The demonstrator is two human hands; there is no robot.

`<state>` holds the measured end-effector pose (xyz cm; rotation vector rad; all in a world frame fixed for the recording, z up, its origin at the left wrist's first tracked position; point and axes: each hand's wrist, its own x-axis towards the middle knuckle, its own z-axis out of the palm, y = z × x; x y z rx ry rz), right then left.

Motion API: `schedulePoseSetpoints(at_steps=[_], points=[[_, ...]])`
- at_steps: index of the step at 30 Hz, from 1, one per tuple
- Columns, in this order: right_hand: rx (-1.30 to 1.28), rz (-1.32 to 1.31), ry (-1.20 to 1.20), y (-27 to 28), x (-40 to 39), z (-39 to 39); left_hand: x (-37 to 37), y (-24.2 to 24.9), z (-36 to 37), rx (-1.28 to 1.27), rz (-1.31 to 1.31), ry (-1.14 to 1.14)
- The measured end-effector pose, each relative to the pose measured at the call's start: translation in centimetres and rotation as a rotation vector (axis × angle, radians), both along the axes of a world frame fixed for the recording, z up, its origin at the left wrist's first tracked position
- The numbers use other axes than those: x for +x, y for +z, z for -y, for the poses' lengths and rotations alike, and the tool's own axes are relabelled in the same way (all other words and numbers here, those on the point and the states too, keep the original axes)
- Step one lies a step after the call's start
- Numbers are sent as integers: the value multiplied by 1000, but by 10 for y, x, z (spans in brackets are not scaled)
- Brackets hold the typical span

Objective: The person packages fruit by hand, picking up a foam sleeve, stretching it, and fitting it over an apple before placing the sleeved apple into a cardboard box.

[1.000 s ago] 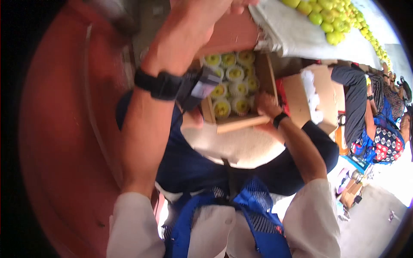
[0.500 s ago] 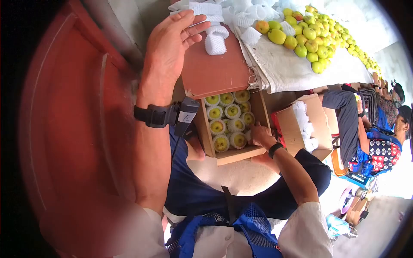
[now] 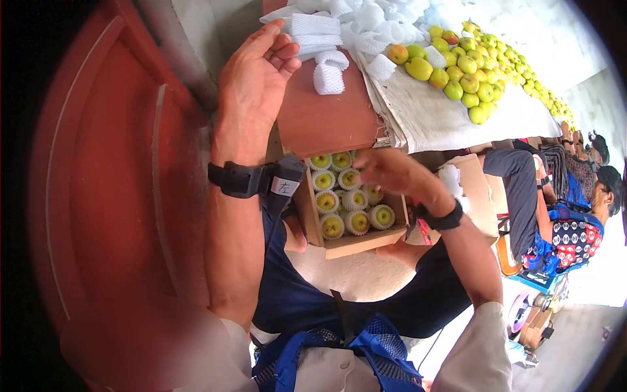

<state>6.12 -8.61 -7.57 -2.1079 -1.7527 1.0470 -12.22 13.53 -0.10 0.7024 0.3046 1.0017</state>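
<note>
My left hand (image 3: 256, 81) is raised at the table's near corner, palm turned inward. Its fingers are loosely bent and apart, with nothing held, beside a stack of white foam sleeves (image 3: 315, 32). My right hand (image 3: 401, 175) hovers over the right side of a cardboard box (image 3: 356, 246). Somewhat blurred, its fingers look apart and show nothing between them. Inside the box, yellow-green apples stand in rows in white foam nets. A netted apple (image 3: 381, 217) sits in the near right corner. My right hand covers part of the far rows.
A loose foam net (image 3: 329, 73) lies on the reddish-brown table (image 3: 326, 121). Bare apples (image 3: 480, 72) are heaped on a white cloth (image 3: 424, 117). Another carton (image 3: 480, 186) stands to the right, with a seated person (image 3: 575, 222) beyond. A red door (image 3: 111, 196) is at left.
My right hand has lifted from the box's near right corner and moved away from me, uncovering the netted apple there. My left hand's fingers have curled slightly.
</note>
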Motion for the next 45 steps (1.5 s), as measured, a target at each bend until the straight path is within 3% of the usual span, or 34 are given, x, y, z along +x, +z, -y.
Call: schedulePoseSetpoints(at_steps=[4,5,8,10,11,16,18,19,21,28,33,42,45], points=[[122,-464,-134,15,52,-35,1,6,5,-74,6,-8],[123,-454,-139,12,72,-42,2,7,6,-94,9,-7],[119,-395,-203,11,102,-54,4,9,7,-109,39,-24],[135,-337,-408,27,108,-56,3,9,8,-106,59,-35],[78,-178,-471,38,110,-60,4,10,10,-101,79,-47],[250,-147,-467,26,157,-94,9,12,15,-93,126,-57],[327,292,-447,33,162,-111,9,13,16,-90,106,-58],[327,290,-445,34,161,-118,10,13,15,-90,105,-56],[469,561,-381,32,157,-130,11,11,15,-75,113,-61],[532,586,-122,0,163,-145,13,13,17,-65,140,-65],[400,621,-279,4,151,-120,14,17,22,-73,94,-46],[471,645,-318,1,148,-91,20,17,24,-24,-7,-46],[518,530,-414,7,147,-87,21,19,27,-9,-36,-42]])
